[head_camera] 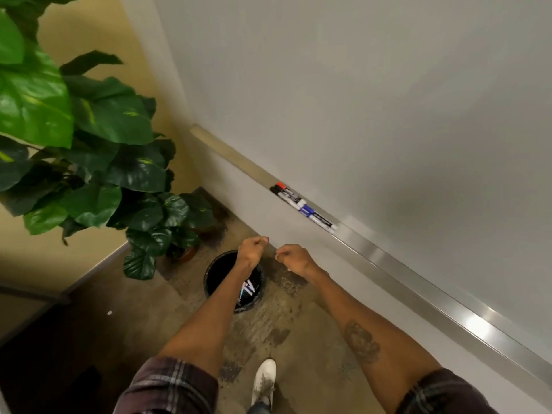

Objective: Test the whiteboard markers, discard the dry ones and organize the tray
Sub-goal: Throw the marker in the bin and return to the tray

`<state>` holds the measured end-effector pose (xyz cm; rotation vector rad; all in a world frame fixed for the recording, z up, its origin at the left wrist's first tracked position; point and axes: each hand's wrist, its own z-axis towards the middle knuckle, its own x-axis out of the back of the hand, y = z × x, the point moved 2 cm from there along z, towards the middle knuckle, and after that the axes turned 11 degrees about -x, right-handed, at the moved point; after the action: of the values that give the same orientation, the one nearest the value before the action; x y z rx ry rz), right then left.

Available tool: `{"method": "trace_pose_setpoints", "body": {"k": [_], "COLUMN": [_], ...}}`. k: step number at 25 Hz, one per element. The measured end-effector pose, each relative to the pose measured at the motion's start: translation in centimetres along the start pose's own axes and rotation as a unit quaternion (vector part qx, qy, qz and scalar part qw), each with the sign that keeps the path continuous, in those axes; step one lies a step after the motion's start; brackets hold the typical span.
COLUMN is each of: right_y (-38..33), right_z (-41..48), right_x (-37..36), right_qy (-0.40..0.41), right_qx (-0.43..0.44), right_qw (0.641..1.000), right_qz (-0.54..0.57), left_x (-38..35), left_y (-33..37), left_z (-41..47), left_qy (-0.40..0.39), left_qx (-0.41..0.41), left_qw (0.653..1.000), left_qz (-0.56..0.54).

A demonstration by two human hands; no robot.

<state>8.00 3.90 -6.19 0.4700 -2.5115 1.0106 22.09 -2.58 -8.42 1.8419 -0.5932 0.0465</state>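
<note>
We see soft, even indoor light, a bright glare on the metal tray (478, 325), a faint shadow across the whiteboard (433, 186), and wide-angle bending toward the slightly blurred edges.

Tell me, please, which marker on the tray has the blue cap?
The right-hand marker of the row; its cap is blue, while the red-capped marker and black-capped marker lie to its left.

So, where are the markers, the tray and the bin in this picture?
markers (306, 210): head view, on the blue cap in the middle of the row.
tray (418, 285): head view, on its bare metal lip.
bin (218, 273): head view, on its dark inner wall.
</note>
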Motion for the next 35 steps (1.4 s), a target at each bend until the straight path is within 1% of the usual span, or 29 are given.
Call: {"method": "trace_pose_setpoints", "body": {"k": [3,8,14,17,22,26,30,33,35], "right_y": [3.3,11.4,24.4,30.7,40.0,46.4,52.4,55.9,57.8], "right_z": [-3.1,-8.7,-14.1,-16.7,-21.2,-24.5,-27.2,-28.7,-29.5], "right_x": [4.7,13.1,21.6,24.7,28.3,29.5,29.3,29.3,29.2], "right_qy": [0.037,0.108,0.214,0.262,0.337,0.385,0.412,0.438,0.441], "right_qx": [0.006,-0.009,-0.076,-0.102,-0.126,-0.156,-0.211,-0.259,-0.282], "right_qw": [0.999,0.99,0.962,0.946,0.916,0.881,0.839,0.805,0.791], "right_qz": [0.031,0.086,0.15,0.162,0.18,0.227,0.287,0.306,0.317], "left_x": [-5.4,-16.2,-30.3,-36.3,-45.1,-50.3,-54.5,-56.9,-58.4], "left_y": [3.5,8.6,13.0,14.1,15.2,15.3,14.4,14.0,13.5], "left_z": [-1.8,-5.0,-10.7,-13.7,-18.4,-21.7,-24.5,-26.1,-26.8], "left_qy": [-0.047,-0.127,-0.236,-0.273,-0.326,-0.362,-0.397,-0.404,-0.406], "left_qx": [-0.021,-0.067,-0.146,-0.163,-0.2,-0.225,-0.223,-0.237,-0.236], "left_qw": [0.999,0.989,0.956,0.942,0.912,0.887,0.871,0.86,0.86], "left_qz": [0.005,0.043,0.092,0.104,0.147,0.176,0.188,0.201,0.201]}}
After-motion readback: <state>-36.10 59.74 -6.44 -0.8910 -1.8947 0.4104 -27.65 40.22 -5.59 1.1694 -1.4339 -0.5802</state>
